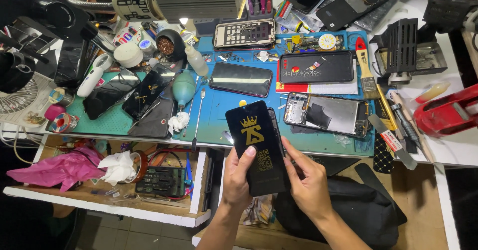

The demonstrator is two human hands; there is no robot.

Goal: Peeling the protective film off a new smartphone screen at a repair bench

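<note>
Left hand (238, 178): clamped on the lower left edge of the black sleeve (256, 145), thumb laid flat on its face.
Right hand (306, 180): fingers pinching the sleeve's right edge.
Sleeve: held upright, just off the near edge of the tabletop (224, 113).
Behind it: an opened phone (326, 113) on the blue mat.
Step, I'd say: parting the sleeve; that calls for a steady pull along the edge.

Your left hand (238, 178) and right hand (307, 180) are bare. Your forearms show no sleeves. Your fingers (249, 153) have short nails.
</note>
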